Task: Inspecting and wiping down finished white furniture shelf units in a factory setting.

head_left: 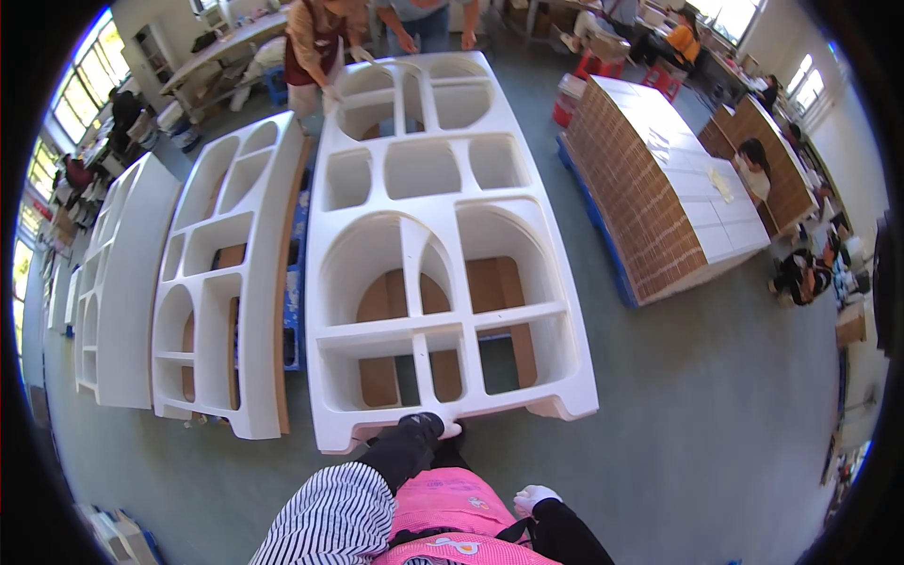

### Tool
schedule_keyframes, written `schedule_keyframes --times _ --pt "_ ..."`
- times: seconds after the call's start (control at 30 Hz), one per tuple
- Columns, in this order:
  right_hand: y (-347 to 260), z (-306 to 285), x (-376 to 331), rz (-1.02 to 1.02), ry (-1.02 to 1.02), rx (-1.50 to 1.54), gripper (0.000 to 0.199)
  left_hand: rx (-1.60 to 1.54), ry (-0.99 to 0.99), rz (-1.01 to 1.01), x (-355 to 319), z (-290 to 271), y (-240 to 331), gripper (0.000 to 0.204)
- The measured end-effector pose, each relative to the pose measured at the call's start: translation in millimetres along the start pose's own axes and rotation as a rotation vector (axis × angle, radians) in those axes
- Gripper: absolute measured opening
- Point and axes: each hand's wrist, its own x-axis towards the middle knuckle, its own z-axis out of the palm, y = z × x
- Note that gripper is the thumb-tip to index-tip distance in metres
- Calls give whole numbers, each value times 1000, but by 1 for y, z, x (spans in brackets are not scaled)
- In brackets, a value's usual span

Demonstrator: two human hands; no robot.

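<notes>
A large white shelf frame (443,188) with arched and square openings lies flat on the floor in front of me. My left hand (449,429), at the end of a black sleeve cover, grips the frame's near edge at its middle. My right hand (533,496), in a white glove, hangs curled by my pink apron, apart from the frame and holding nothing. At the far end, one person in a brown top (315,42) and another person (424,19) have their hands on or near the frame.
A second white frame (250,282) lies close on the left, with a third (127,282) beyond it. Brown cardboard (490,282) shows under the frames. A tall stack of brown blocks with a white top (659,188) stands to the right, with people working behind it.
</notes>
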Motion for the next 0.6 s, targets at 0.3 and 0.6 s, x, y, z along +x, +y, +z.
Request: schedule_keyframes --times 0.3,0.6 --pt "-152 -73 52 -259 -118 -1088 13 -174 356 -298 -171 15 -115 41" --pt "-280 -9 107 -257 -241 -414 29 -541 782 -367 -381 64 -192 34"
